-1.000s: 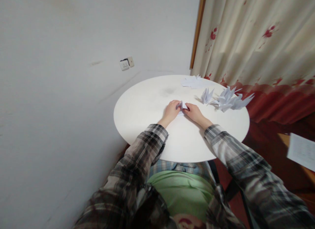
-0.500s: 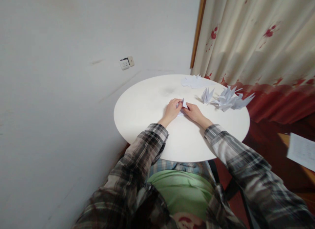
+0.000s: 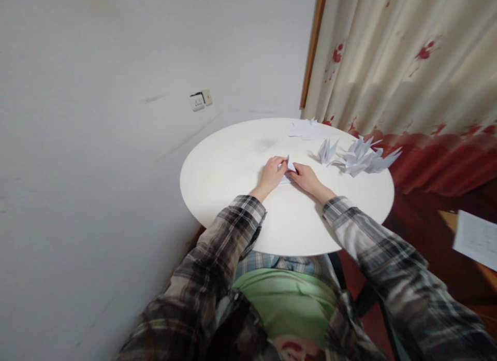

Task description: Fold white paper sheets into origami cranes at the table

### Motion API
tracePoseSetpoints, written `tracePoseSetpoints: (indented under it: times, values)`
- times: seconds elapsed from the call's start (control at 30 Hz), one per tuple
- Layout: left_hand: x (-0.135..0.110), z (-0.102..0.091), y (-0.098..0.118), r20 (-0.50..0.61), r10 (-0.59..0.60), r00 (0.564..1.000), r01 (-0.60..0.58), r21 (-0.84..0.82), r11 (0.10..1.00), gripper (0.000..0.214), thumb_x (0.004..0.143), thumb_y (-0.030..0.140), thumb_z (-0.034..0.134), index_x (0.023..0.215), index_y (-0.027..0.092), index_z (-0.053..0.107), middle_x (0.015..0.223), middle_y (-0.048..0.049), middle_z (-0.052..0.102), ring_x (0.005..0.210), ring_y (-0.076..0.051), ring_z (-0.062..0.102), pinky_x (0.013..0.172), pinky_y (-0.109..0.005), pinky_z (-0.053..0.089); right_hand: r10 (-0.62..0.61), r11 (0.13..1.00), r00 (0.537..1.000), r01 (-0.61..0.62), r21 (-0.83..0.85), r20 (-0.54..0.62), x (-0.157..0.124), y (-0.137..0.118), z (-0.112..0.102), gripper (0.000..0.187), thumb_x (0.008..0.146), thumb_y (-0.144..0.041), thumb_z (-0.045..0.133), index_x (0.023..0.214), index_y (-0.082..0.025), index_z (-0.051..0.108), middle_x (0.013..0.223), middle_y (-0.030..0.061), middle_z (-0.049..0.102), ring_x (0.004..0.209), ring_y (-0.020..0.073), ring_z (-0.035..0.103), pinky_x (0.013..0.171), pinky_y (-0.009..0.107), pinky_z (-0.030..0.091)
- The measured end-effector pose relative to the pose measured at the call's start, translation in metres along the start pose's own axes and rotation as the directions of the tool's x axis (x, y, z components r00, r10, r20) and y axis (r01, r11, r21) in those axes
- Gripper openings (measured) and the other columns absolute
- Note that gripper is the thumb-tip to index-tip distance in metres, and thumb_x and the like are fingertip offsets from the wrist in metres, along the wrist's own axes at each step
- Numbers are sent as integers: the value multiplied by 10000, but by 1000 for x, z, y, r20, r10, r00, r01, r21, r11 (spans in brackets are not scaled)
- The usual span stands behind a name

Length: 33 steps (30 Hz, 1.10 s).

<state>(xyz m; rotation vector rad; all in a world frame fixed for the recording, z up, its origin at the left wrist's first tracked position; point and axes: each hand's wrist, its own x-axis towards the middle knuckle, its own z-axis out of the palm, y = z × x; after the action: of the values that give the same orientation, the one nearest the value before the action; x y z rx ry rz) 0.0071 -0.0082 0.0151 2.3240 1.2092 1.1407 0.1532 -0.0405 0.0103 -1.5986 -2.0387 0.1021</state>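
Note:
Between my hands, low over the white round table (image 3: 229, 195), is a small piece of folded white paper (image 3: 290, 165) with one pointed flap standing up. My left hand (image 3: 272, 172) grips its left side, thumb and fingers closed on it. From the right, my right hand (image 3: 306, 175) pinches the same paper with its thumb on top. The fingers cover much of the paper, so its full shape is hidden. To the right of my hands stands a folded paper crane (image 3: 327, 151), and beyond it lies a cluster of several more paper cranes (image 3: 359, 156).
Flat white paper sheets (image 3: 305, 129) lie at the table's far edge. A pale wall with a socket (image 3: 197, 101) rises on the left. A curtain with red flowers (image 3: 399, 66) hangs behind on the right. A printed sheet (image 3: 476, 236) rests on wooden furniture at lower right.

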Motion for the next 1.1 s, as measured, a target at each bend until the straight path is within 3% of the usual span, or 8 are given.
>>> tracePoseSetpoints:
  times: [1.1]
  values:
    - [1,2,-4,54,4,999,-8,79,997,202,893,204,394,831,182,585,908,-62,624,929,-182,546,836,-303,420,5,1000,999,-5,-13,41,-1,-2,-3,206,869,-271,460,884,-159,632,865,74,687,710,167,545,651,253,327]
